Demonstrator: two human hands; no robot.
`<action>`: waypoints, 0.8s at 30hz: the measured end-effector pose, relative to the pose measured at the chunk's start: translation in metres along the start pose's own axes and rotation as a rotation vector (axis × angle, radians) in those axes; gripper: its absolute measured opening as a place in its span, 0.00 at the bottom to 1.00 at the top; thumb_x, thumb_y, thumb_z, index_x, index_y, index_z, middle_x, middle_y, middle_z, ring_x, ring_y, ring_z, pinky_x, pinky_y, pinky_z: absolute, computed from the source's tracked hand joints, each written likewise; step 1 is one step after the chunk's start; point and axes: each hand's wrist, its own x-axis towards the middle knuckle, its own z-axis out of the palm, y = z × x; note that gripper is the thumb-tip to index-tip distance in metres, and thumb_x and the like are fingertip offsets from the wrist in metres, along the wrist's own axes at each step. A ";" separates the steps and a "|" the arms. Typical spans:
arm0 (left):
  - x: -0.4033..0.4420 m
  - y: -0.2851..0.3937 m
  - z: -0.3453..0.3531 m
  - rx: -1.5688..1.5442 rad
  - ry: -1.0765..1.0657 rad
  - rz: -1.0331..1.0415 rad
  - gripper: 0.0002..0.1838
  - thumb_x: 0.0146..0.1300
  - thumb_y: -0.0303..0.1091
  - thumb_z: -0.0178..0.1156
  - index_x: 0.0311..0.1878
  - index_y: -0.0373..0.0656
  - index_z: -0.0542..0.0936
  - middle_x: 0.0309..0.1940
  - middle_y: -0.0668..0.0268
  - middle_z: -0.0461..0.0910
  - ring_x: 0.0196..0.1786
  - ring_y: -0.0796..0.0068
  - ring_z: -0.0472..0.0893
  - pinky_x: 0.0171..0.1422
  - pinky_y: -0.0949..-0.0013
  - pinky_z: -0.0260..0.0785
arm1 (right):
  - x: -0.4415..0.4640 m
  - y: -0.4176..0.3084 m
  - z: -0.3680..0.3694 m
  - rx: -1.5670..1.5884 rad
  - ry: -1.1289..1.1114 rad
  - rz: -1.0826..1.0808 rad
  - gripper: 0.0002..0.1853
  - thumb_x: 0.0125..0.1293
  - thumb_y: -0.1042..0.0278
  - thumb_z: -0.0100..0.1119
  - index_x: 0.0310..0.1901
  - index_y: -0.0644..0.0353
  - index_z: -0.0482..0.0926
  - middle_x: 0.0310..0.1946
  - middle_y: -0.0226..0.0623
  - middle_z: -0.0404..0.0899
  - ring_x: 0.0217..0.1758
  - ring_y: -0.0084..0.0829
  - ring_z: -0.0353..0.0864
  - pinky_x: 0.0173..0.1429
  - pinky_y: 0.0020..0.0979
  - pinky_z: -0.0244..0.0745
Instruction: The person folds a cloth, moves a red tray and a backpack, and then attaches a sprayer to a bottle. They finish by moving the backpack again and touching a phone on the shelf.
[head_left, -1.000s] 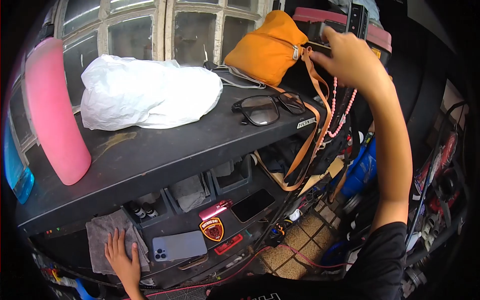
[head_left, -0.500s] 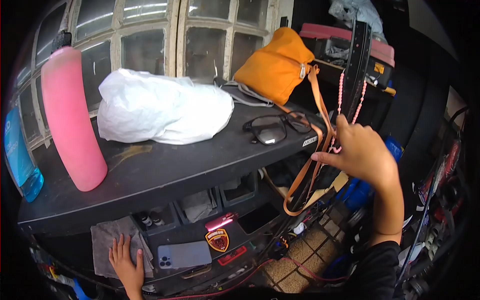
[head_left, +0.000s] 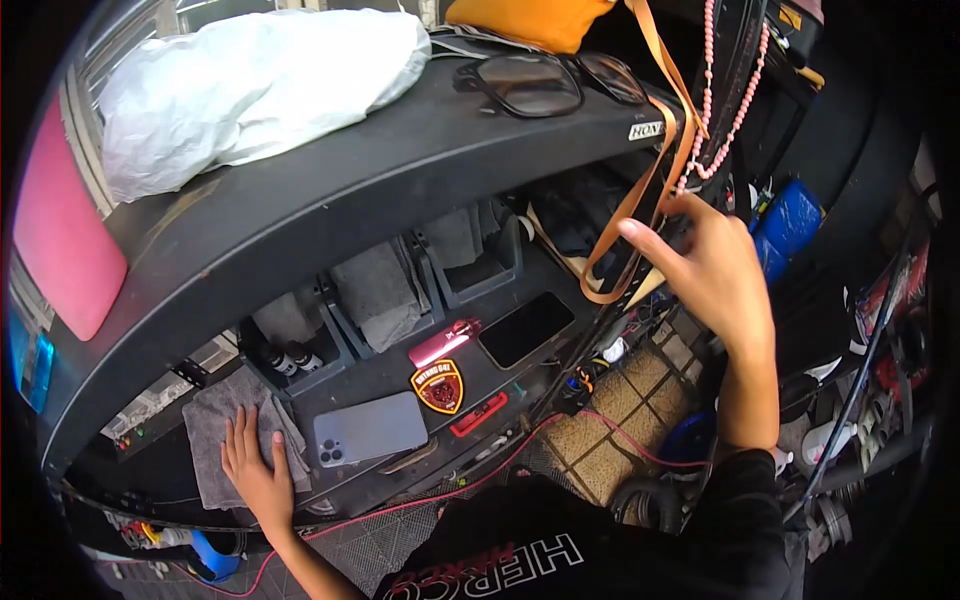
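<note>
My left hand point(head_left: 258, 470) lies flat with fingers spread on a folded grey cloth point(head_left: 215, 450) at the left of the lower shelf. A blue-grey phone point(head_left: 370, 430) lies face down just right of it. My right hand point(head_left: 715, 270) is raised beside the shelf's right end, thumb stretched out and apart from the fingers, which are partly hidden. No object shows in its grasp. Close to its fingertips hang a pink bead string point(head_left: 741, 120) and a tan strap point(head_left: 607, 245); whether they touch I cannot tell.
The upper shelf point(head_left: 390, 190) bears a white plastic bag point(head_left: 260, 90), glasses point(head_left: 530, 85), an orange pouch point(head_left: 530, 22) and a pink bottle point(head_left: 65, 230). Below are dark bins point(head_left: 480, 270), a black phone point(head_left: 527, 330), a shield patch point(head_left: 437, 386) and a red cable point(head_left: 480, 485).
The view has tilted down, showing more of the lower shelf and my shirt. My right hand now sits lower relative to the hanging beads. My left hand stays on the cloth.
</note>
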 end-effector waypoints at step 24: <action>0.000 -0.010 0.008 0.011 0.009 0.041 0.27 0.77 0.46 0.55 0.74 0.45 0.74 0.76 0.60 0.71 0.81 0.54 0.63 0.85 0.49 0.45 | 0.166 -0.059 -0.055 -0.311 -0.259 -0.192 0.16 0.66 0.70 0.56 0.52 0.66 0.84 0.36 0.53 0.88 0.35 0.47 0.88 0.37 0.41 0.83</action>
